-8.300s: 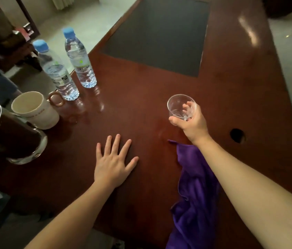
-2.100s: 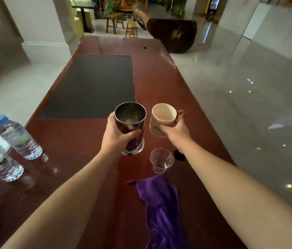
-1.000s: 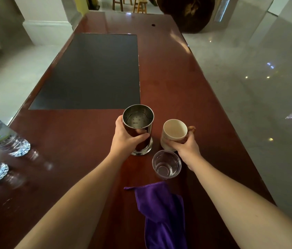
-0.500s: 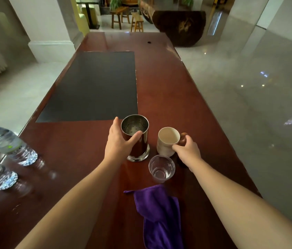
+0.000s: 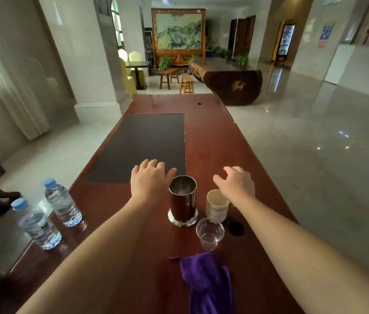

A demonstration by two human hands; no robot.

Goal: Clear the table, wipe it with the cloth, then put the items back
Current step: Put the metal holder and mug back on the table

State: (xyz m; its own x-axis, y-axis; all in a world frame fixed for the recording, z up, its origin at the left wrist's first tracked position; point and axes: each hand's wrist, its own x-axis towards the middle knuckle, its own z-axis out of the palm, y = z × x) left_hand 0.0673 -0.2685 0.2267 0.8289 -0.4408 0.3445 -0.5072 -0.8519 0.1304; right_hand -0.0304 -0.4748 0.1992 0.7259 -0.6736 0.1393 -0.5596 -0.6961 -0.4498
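Cloth: purple cloth (image 5: pixel 208 284), soft and rumpled, draped at the near edge of the desk (image 5: pixel 213 137).
Glass: clear tumbler (image 5: pixel 210 233), round, just beyond the cloth beside a dark round hole (image 5: pixel 235 228).
Cups: tall shiny metal cup (image 5: pixel 183 201) on a flared base; cream ceramic mug (image 5: pixel 216 205) to its right.
Bottles: two ribbed plastic water bottles (image 5: pixel 50 211), blue caps, at the left edge.
Hands: left hand (image 5: pixel 149 180) and right hand (image 5: pixel 235 183) above the cups, fingers apart, gripping nothing.
Desk: glossy reddish wood with a matte black inset (image 5: pixel 142 146).
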